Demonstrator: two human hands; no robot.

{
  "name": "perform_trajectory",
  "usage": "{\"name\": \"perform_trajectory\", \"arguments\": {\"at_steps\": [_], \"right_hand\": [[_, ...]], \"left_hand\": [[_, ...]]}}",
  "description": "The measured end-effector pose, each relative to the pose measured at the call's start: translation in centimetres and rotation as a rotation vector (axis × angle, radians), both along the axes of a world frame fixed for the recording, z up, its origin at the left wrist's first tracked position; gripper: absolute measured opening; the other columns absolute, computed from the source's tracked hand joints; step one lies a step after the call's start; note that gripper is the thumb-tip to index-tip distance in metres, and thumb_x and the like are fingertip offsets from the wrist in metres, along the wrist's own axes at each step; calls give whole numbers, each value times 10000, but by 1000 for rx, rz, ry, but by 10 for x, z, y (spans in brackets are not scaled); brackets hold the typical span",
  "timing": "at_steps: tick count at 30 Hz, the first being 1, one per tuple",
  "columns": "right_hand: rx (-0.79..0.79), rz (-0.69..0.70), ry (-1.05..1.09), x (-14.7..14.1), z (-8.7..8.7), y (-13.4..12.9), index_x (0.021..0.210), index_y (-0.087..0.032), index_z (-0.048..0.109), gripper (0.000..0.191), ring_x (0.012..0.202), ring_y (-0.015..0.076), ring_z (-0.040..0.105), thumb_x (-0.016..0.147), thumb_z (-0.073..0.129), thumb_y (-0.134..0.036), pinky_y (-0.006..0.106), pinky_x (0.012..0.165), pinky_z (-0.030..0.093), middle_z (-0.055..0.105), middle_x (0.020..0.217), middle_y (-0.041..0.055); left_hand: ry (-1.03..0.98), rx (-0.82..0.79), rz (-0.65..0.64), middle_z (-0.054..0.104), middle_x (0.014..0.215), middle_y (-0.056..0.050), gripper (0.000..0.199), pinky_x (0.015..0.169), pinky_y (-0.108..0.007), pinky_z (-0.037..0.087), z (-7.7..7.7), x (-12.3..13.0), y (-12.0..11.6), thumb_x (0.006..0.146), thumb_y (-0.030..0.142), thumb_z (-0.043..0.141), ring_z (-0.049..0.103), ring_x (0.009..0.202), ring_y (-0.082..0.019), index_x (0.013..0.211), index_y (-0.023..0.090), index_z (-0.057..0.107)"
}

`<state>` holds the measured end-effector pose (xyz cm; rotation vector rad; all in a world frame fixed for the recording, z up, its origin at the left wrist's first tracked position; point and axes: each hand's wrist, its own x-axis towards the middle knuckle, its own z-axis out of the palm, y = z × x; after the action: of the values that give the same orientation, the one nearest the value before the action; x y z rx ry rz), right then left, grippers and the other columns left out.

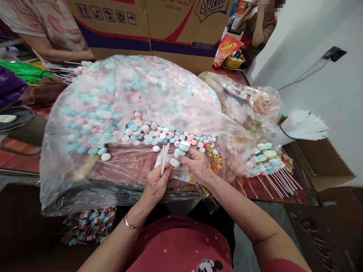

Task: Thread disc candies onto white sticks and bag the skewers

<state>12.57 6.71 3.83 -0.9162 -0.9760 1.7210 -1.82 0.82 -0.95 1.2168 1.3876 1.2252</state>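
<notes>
My left hand (158, 180) is closed round several white sticks (164, 155) that point upward, and its fingertips are near the lower end of a candy stack. In my right hand (197, 163), thumb and fingers pinch that stack of blue, white and pink candies (180, 153). Loose pastel candies (162, 136) spill from the opening of a big clear plastic bag (130, 87) behind my hands. Orange and green ring-shaped candies (214, 160) lie just right of my right hand.
Finished candy sticks (266, 158) lie at the right, below a bundle of white sticks (304, 126). A cardboard box (153, 30) stands behind the bag. Two other people are at the back left and right. An open box of wrapped candies (89, 224) sits below the table's edge.
</notes>
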Motion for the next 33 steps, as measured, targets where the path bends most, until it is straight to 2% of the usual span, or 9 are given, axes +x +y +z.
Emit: {"name": "perform_trajectory", "arguments": {"at_steps": [7, 11, 14, 17, 22, 24, 26, 30, 33], "right_hand": [[69, 41, -33, -3, -3, -11, 880, -208, 707, 444, 736, 148, 670, 577, 865, -491, 304, 768, 577, 709, 761, -34], [148, 129, -89, 1, 5, -23, 988, -222, 680, 462, 605, 120, 587, 659, 820, -516, 269, 630, 533, 656, 745, -38], [266, -15, -194, 17, 23, -32, 1022, -228, 663, 428, 725, 138, 616, 717, 781, -504, 287, 752, 534, 669, 833, -20], [412, -192, -287, 56, 49, -41, 1073, -241, 646, 361, 794, 156, 626, 809, 693, -483, 306, 797, 529, 679, 897, 0], [592, -705, -998, 162, 78, -47, 1013, -256, 668, 226, 719, 174, 569, 846, 650, -407, 323, 714, 486, 668, 840, 18], [604, -762, -1360, 202, 74, -42, 1022, -239, 670, 251, 783, 217, 593, 851, 614, -414, 359, 743, 483, 685, 904, 58], [551, -700, -1674, 231, 61, -36, 973, -218, 671, 238, 853, 265, 607, 875, 549, -397, 384, 760, 481, 689, 920, 104], [504, -580, -2011, 250, 40, -32, 1043, -146, 651, 320, 908, 316, 596, 903, 488, -383, 420, 770, 483, 674, 986, 188], [608, -699, -1995, 229, 61, -42, 1121, -87, 632, 407, 916, 338, 601, 916, 474, -401, 480, 809, 488, 676, 994, 210]], "left_hand": [[-132, -109, 43, 539, 551, 32, 414, 391, -203, 318, 15, 2, -4, 735, 552, 713, 401, 439, -79, 826, 148, 694], [-110, -143, -5, 613, 576, 14, 435, 409, -221, 414, 21, 0, -5, 668, 576, 757, 495, 455, -107, 768, 160, 677], [-94, -164, -5, 671, 626, 4, 467, 480, -253, 514, 20, -2, -6, 673, 583, 750, 583, 510, -145, 884, 171, 687], [-112, -125, 43, 660, 621, 16, 464, 432, -237, 482, 18, 1, -7, 722, 588, 705, 567, 479, -133, 926, 175, 662], [-201, -81, 57, 480, 472, 78, 345, 352, -164, 263, 17, 6, -5, 800, 491, 670, 353, 368, -59, 893, 161, 635], [-271, -99, 26, 453, 456, 83, 358, 359, -155, 249, 19, 7, -3, 767, 479, 710, 336, 372, -54, 887, 152, 630], [-348, -126, 8, 457, 464, 82, 397, 365, -148, 241, 22, 8, 0, 728, 494, 745, 315, 370, -42, 880, 146, 630], [-476, -183, 60, 515, 507, 62, 421, 370, -152, 273, 29, 8, 4, 677, 513, 789, 349, 370, -39, 819, 152, 625], [-535, -164, 125, 560, 536, 40, 410, 377, -164, 323, 39, 7, 5, 645, 487, 829, 424, 395, -59, 774, 153, 630]]}}
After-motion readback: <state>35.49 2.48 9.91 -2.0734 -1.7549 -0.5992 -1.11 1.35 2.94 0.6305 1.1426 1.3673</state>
